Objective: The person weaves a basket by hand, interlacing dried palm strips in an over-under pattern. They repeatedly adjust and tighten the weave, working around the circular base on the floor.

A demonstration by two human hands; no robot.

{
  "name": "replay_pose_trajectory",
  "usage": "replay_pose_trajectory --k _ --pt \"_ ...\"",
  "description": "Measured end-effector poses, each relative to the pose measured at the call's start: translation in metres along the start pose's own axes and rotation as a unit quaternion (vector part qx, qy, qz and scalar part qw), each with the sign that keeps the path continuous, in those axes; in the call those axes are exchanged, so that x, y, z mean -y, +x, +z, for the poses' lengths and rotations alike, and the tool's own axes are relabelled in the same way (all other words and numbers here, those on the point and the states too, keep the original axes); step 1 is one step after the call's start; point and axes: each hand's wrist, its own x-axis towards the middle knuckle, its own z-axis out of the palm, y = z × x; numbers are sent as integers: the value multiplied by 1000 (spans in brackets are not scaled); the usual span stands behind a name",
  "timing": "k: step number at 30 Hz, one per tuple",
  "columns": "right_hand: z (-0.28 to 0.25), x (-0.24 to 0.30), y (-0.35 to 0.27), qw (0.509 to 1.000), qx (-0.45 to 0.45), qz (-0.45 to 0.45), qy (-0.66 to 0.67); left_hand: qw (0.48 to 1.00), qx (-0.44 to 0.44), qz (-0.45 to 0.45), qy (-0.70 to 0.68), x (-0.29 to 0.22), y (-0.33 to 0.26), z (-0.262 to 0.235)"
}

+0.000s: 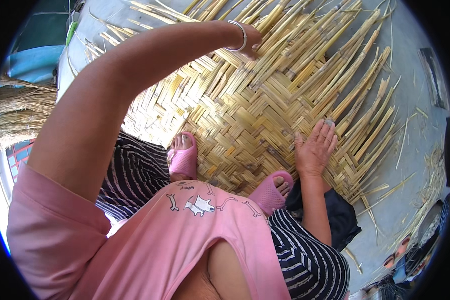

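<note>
Here the left hand (249, 44) is reaching far forward across the woven reed mat (235, 120), its fingers curling down onto the loose split reed strips (305, 45) at the mat's unfinished far edge; how tightly its grip is closing cannot be told, since the fingertips are hiding among the strips. A silver bangle (240, 35) is sitting on that wrist. The right hand (315, 147) is lying flat and open on the mat's right side, fingers spreading, palm pressing on the weave and gripping nothing. The mat is lying on the grey concrete floor (415, 130), its finished herringbone weave nearest the person and its free strip ends fanning out up and to the right. Two feet in pink slippers (184, 160) are resting on the mat's near edge, just beside the right hand. A bundle of dry straw (20, 110) is lying well apart at the left, and stray strips are scattering over the floor at the right
</note>
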Motion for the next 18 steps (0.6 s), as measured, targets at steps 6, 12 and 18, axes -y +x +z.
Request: replay_pose_trajectory --k 6,12,18 --pt "-5 0 -1 1000 20 -11 19 1000 -6 6 -23 6 0 -6" --pt "-16 4 -1 997 73 -9 -6 997 -5 27 -77 21 2 4" --pt "-18 2 1 996 76 -46 -19 998 17 -42 -36 59 -21 8"
